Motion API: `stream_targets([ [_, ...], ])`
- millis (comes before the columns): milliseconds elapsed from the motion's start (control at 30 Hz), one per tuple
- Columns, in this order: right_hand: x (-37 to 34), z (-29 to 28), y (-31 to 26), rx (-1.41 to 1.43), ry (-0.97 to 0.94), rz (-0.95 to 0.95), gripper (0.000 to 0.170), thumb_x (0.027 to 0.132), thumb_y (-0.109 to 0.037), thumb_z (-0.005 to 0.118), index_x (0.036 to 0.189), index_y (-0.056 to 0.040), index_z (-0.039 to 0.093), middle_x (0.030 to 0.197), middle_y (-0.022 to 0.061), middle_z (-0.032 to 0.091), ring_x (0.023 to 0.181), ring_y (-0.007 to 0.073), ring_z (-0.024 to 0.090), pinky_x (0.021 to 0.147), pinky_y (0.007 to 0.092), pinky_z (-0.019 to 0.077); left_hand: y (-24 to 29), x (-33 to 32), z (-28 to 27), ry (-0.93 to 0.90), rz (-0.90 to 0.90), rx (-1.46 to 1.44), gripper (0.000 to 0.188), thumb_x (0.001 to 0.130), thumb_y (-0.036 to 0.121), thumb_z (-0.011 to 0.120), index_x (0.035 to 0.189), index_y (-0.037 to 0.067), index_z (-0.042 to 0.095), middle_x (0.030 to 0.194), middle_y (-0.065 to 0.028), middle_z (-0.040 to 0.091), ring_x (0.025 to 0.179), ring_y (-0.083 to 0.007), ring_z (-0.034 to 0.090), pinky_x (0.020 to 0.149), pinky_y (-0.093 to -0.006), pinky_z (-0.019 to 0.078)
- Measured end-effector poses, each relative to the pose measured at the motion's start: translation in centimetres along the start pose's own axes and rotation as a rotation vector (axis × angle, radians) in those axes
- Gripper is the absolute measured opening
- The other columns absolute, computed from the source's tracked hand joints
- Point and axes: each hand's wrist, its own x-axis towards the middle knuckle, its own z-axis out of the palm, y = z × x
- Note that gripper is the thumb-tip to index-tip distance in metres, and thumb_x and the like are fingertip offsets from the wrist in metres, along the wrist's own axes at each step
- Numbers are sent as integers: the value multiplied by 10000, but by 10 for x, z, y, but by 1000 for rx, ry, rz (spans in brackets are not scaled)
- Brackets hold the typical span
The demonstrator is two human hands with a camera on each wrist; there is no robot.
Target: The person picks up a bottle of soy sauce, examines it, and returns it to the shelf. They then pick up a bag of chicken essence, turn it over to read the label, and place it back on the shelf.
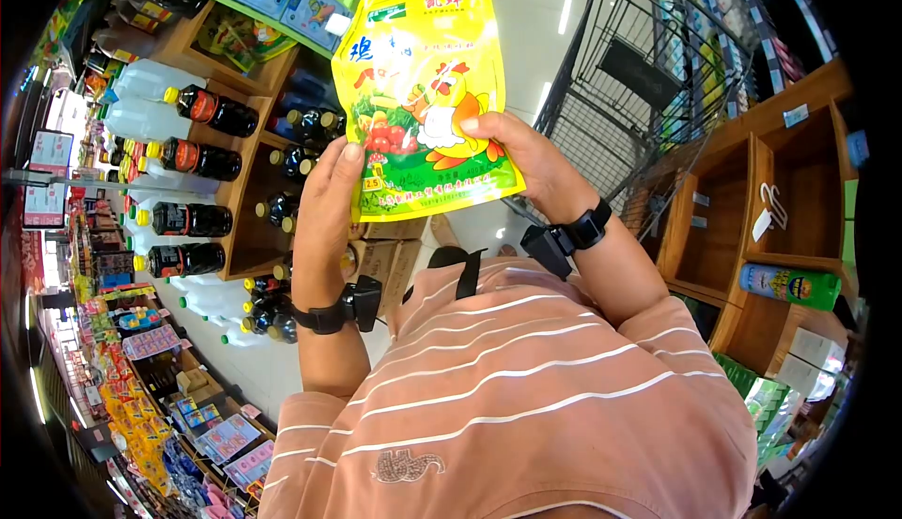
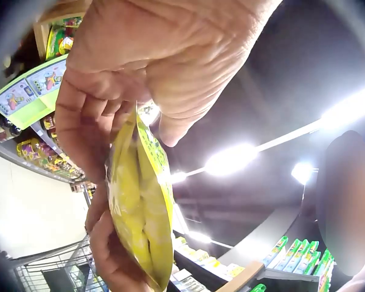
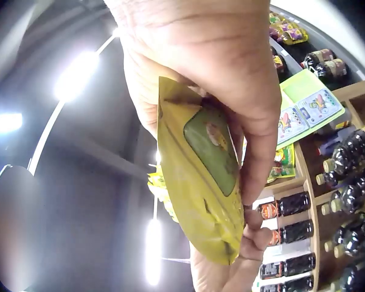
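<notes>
The bag [image 1: 432,96] is between your two hands, its long axis running away from you and its top leaning a little left. Your left hand [image 1: 324,200] grips the lower left edge, thumb on the front, fingers behind. Your right hand [image 1: 540,162] grips the right edge slightly higher, its thumb reaching farther in, so it seems nearer the middle. The far fingertips look curled against the back, though the wrist views make that hard to tell. Beyond the top left corner is a green tray [image 1: 272,2]; bottles [image 1: 197,162] stand left, and a cart [image 1: 639,77] right.
</notes>
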Motion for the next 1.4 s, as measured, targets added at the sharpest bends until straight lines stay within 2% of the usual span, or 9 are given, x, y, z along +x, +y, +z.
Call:
stream_targets([
  [233,3,-7,1,71,-14,-2,592,917,-202,659,1410,40,437,1302,201,621,1130,276,674,987,402,563,-5,3,3,14,12,-37,486,1055,371,520,1325,-32,554,1227,-94,660,1084,-140,645,966,-300,497],
  [333,5,-11,2,83,-19,-8,586,921,-198,654,1409,42,434,1300,205,620,1128,276,675,984,407,566,2,0,6,-1,-14,-61,530,1015,361,603,1359,-37,539,1254,-87,637,1126,-134,595,995,-281,442],
  [500,7,-14,3,133,-23,-2,618,914,-154,631,1440,57,384,1330,229,593,1144,304,666,966,438,581,2,-3,7,19,11,-16,546,1010,365,612,1371,-38,534,1265,-88,633,1149,-138,577,1007,-285,431],
  [700,7,-16,3,156,-42,3,598,926,-186,648,1428,31,407,1331,205,592,1161,288,657,994,425,564,5,-7,9,20,25,-6,550,1009,367,615,1379,-31,532,1261,-87,633,1149,-135,572,1004,-283,432],
  [900,6,-12,5,211,-15,-18,621,909,-137,635,1436,68,379,1311,237,599,1121,307,679,937,448,597,7,-10,11,49,24,-30,560,1013,389,610,1373,-33,538,1251,-82,635,1136,-125,576,1002,-278,431],
  [1000,5,-13,3,178,-69,2,565,948,-170,611,1430,39,402,1343,211,585,1180,300,648,1008,441,557,8,-12,11,52,27,-31,557,1013,389,611,1369,-33,542,1246,-81,636,1133,-125,577,1003,-278,430],
  [1233,8,-16,7,172,-57,-2,580,939,-172,620,1434,41,405,1338,215,591,1163,300,656,1004,435,559,5,-12,8,84,16,-15,541,1010,373,616,1360,-34,549,1228,-80,643,1123,-130,582,1009,-280,427],
  [1333,6,-13,6,150,-58,10,572,933,-168,622,1425,42,421,1329,210,600,1149,294,664,1002,427,558,4,-12,8,62,11,13,595,1003,391,621,1401,-35,504,1261,-107,616,1147,-155,572,1020,-296,427],
  [1400,5,-7,3,117,-54,13,565,928,-169,626,1417,40,435,1322,202,608,1142,284,667,1001,414,557,3,-10,9,112,59,105,641,995,395,632,1436,-34,456,1301,-141,585,1180,-191,562,1030,-316,426],
])
